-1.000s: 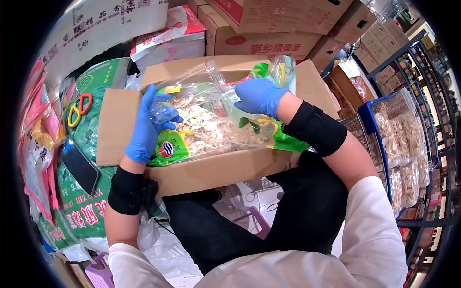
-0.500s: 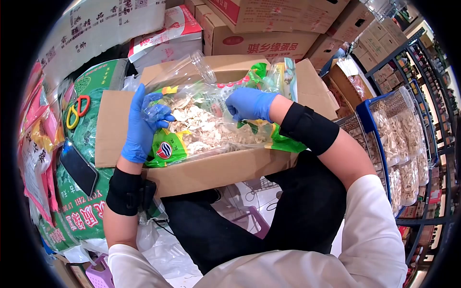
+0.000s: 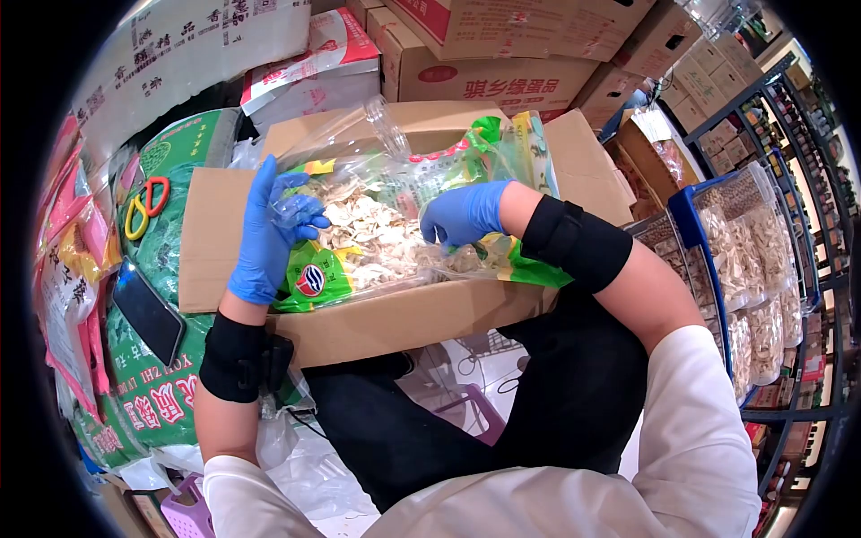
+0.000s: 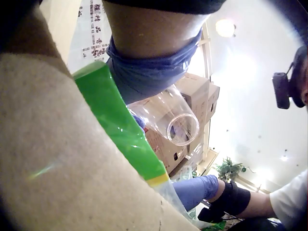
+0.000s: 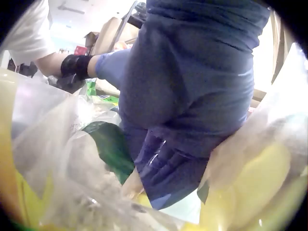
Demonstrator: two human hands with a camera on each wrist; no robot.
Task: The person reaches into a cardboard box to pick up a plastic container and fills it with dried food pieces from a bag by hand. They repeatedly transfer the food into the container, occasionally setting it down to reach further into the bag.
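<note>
My left hand (image 3: 260, 235), in a blue glove, grips the end of a clear plastic jar (image 3: 387, 130), also seen in the left wrist view, where its round mouth (image 4: 184, 130) faces out from the hand. My gloved right hand (image 3: 466, 215) reaches down into an opened clear bag with green ends (image 3: 314, 280). Pale dried mushroom slices (image 3: 368, 224) fill the bag, which lies in a cardboard box (image 3: 404, 327). In the right wrist view the right fingers (image 5: 166, 173) point down, a pale piece (image 5: 132, 185) beside them; whether they hold it I cannot tell.
At left, a green sack (image 3: 143, 394) carries scissors (image 3: 146, 208) and a phone (image 3: 148, 312). A rack of filled clear jars (image 3: 744, 260) stands at right. Cartons (image 3: 493, 81) are stacked behind the box, with a white foam box (image 3: 188, 63) at back left.
My right hand has come left and down from the bag's far right side to the slices. The left hand keeps the jar, whose mouth end has swung slightly left.
</note>
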